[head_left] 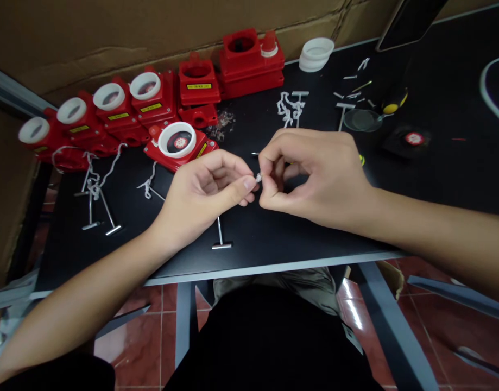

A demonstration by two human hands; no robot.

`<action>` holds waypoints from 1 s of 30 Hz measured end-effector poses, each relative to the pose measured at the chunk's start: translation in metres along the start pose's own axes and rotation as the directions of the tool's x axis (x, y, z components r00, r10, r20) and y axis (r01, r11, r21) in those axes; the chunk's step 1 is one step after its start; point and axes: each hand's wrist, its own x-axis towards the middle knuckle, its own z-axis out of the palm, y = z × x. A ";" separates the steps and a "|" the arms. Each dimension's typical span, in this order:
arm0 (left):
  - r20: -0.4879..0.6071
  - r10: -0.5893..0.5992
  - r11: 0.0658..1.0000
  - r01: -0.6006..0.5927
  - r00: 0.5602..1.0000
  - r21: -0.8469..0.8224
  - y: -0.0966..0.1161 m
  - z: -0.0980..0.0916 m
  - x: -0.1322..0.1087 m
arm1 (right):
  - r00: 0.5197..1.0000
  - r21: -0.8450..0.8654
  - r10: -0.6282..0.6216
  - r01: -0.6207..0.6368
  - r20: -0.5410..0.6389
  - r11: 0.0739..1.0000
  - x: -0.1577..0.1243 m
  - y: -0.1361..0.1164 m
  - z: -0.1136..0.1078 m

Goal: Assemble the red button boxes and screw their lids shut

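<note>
A short bit of knotted white cord (258,177) shows between my fingertips, over the middle of the table. My left hand (216,184) pinches one side of it with thumb and forefinger. From the other side, the thumb and forefinger of my right hand (314,171) pinch it too. Most of the cord is hidden by the fingers. Below my left hand a metal T-shaped rod (220,233) sticks out, its upper end hidden behind the hand. Just behind my left hand sits a red box with a white ring (163,142), tilted on the table.
Several red boxes (153,111) line the back left. White rings (315,54) are stacked behind. T-rods with cord (95,190) lie at left, another cord bundle (288,108) at the back. A clear disc (363,120), a yellow-black tool (395,101) and small metal parts (355,96) lie right.
</note>
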 end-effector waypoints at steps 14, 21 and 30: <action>0.060 0.019 1.000 -0.018 0.998 -0.013 -0.005 -0.002 0.001 | 0.994 -0.084 -0.099 0.102 0.038 0.991 -0.001 -0.001 0.000; 0.087 0.037 0.998 -0.042 0.996 0.052 -0.004 -0.004 0.004 | 0.989 -0.093 -0.137 0.142 0.062 0.985 0.001 -0.002 -0.004; 0.137 0.000 0.995 -0.013 0.991 0.096 -0.006 -0.005 0.004 | 0.990 -0.069 -0.121 0.126 0.071 0.990 0.000 -0.003 -0.003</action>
